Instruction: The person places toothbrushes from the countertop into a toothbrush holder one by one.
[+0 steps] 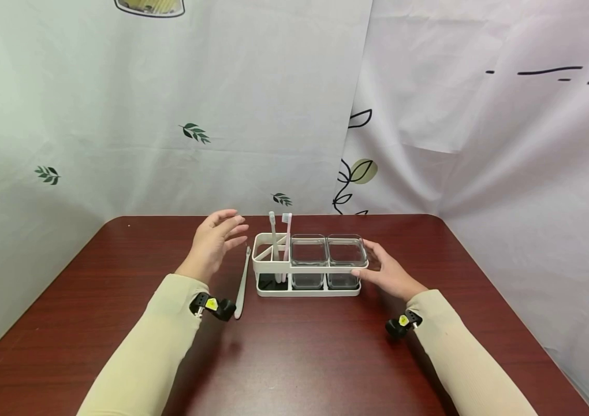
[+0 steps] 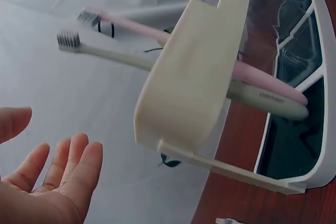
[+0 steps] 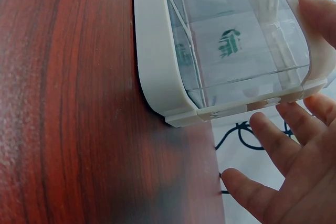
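Observation:
A white toothbrush holder (image 1: 274,267) stands on the table with a grey-white toothbrush (image 2: 115,59) and a pink toothbrush (image 2: 137,25) upright in its left section, bristles up. Two clear square cups (image 1: 309,252) fill its middle and right sections. My right hand (image 1: 390,274) grips the holder's right end, thumb at the front of the upper rim and fingers round the side. Left of the holder, my left hand (image 1: 215,242) hovers with relaxed, spread fingers and nothing in it. A white toothbrush (image 1: 243,289) lies on the table between that hand and the holder, bristle end away from me.
The dark red wooden table (image 1: 294,358) has rounded far corners. Behind it and along the sides hangs a pale curtain (image 1: 274,104) printed with leaves and lines. Each wrist carries a small black camera.

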`<state>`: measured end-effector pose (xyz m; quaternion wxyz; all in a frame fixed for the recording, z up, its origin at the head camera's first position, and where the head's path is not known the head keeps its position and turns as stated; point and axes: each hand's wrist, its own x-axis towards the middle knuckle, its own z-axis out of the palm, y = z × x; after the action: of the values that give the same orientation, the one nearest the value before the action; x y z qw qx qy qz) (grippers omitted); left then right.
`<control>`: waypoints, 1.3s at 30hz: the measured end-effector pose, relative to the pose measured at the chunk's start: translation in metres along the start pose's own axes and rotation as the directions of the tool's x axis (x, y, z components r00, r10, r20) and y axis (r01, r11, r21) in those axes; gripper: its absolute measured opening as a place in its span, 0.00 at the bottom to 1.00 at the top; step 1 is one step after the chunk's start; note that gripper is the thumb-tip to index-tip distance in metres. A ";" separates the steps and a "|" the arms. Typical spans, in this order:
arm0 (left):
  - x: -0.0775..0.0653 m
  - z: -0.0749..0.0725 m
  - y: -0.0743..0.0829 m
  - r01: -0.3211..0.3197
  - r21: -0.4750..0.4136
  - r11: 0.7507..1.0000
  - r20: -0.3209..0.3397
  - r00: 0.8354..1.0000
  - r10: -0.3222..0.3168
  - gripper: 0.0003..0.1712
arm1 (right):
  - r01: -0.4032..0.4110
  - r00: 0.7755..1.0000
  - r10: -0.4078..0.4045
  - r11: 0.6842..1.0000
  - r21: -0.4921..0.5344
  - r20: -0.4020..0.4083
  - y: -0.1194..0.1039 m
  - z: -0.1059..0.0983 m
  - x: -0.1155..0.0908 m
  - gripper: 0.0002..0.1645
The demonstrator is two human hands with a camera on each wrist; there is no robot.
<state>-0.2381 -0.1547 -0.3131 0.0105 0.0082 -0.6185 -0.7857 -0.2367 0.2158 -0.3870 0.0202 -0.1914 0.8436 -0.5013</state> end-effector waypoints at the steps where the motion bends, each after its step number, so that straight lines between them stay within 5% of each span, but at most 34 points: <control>1: 0.000 -0.002 -0.001 0.010 0.001 1.000 -0.004 1.000 -0.010 0.11 | -0.001 1.000 0.001 1.000 -0.001 0.001 0.000 0.000 0.000 0.48; 12: 0.012 -0.008 -0.018 0.078 0.135 0.988 -0.097 0.993 -0.065 0.19 | -0.013 1.000 0.013 1.000 -0.009 0.007 0.000 -0.001 -0.001 0.49; 27: 0.025 -0.011 -0.042 0.129 0.353 0.927 -0.151 0.985 -0.080 0.25 | -0.008 1.000 0.008 1.000 -0.010 0.005 0.002 -0.001 0.001 0.49; 39: 0.033 -0.017 -0.055 0.256 0.433 0.864 -0.135 0.966 -0.219 0.25 | -0.016 1.000 0.016 1.000 -0.013 0.008 0.001 -0.001 0.001 0.49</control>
<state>-0.2712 -0.1591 -0.3708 -0.0635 0.1184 -0.7756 -0.6167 -0.2378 0.2170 -0.3876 0.0263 -0.1867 0.8483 -0.4948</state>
